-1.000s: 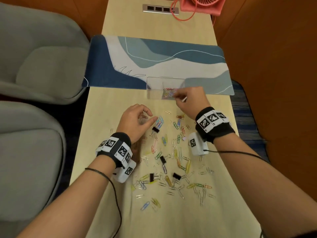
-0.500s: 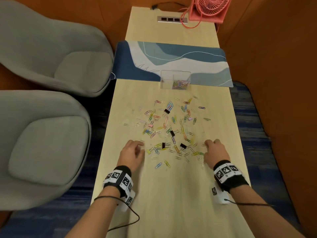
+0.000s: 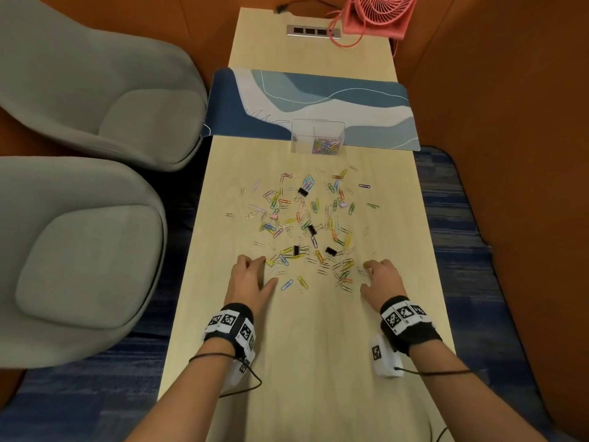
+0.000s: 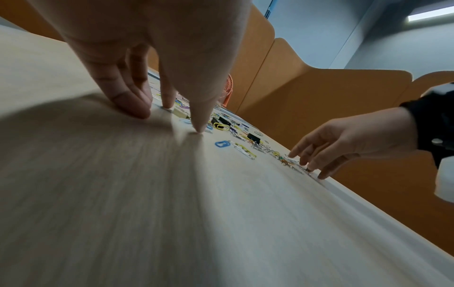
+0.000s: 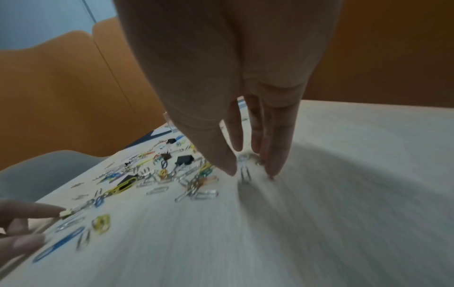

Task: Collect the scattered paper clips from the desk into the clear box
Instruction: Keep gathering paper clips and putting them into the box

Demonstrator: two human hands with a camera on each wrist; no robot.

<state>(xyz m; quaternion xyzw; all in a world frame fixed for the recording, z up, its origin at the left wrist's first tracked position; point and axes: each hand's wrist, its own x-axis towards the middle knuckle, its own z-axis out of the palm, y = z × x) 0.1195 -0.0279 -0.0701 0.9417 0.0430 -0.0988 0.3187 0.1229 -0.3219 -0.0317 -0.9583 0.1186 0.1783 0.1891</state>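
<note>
Both hands point(image 3: 253, 277) point(image 3: 381, 279) spread, fingertips on desk point(image 3: 318, 362); paper clips point(image 3: 306, 224) blurred in wrist views.

Between the left hand point(image 3: 249, 280) and the right hand point(image 3: 381, 280) the desk point(image 3: 306, 362) is covered by scattered paper clips point(image 3: 306, 218) and black binder clips point(image 3: 330, 251). The near part of the desk, beside the wrists, is bare wood. The clear box point(image 3: 318, 137) stands far behind the clips, on the edge of the blue desk mat point(image 3: 366, 100). Orange partition walls point(image 3: 510, 122) close the right side, and grey chairs point(image 3: 95, 90) stand on the left.
</note>
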